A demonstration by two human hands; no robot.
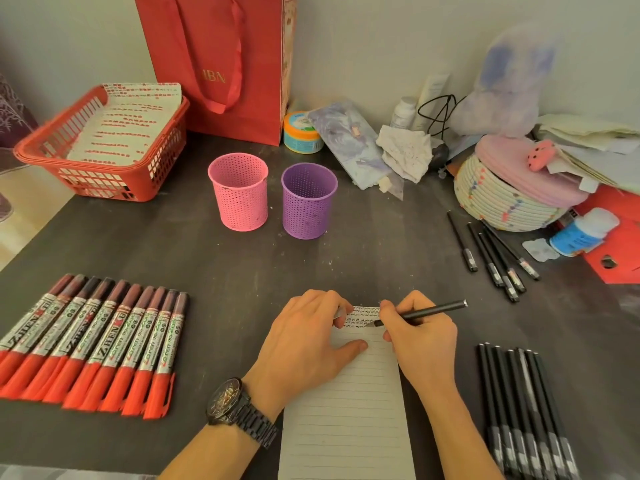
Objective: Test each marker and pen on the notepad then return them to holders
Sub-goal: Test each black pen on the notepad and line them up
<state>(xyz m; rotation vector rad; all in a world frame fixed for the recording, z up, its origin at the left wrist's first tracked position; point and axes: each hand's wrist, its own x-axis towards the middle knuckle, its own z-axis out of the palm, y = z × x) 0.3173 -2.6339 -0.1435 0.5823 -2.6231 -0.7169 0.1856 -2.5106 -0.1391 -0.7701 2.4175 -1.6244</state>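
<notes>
A lined notepad (pixel 346 417) lies at the near middle of the dark table, with rows of black scribbles across its top edge. My right hand (pixel 420 337) grips a black pen (pixel 429 310), tip down on the scribbled strip. My left hand (pixel 304 341) presses flat on the notepad's upper left, and a small pale object shows under its fingertips. Several red markers (pixel 93 344) lie in a row at the left. Several black pens (pixel 526 410) lie at the near right, and several more black pens (pixel 491 254) lie farther back. Behind the notepad stand a pink holder (pixel 239 192) and a purple holder (pixel 308 199), both empty.
A red basket (pixel 104 143) with scribbled paper sits at the back left, a red gift bag (pixel 225 60) behind the holders. Clutter fills the back right: a woven basket (pixel 498 199), a blue-labelled bottle (pixel 581 233), a round tub (pixel 301 133), papers and a plush toy.
</notes>
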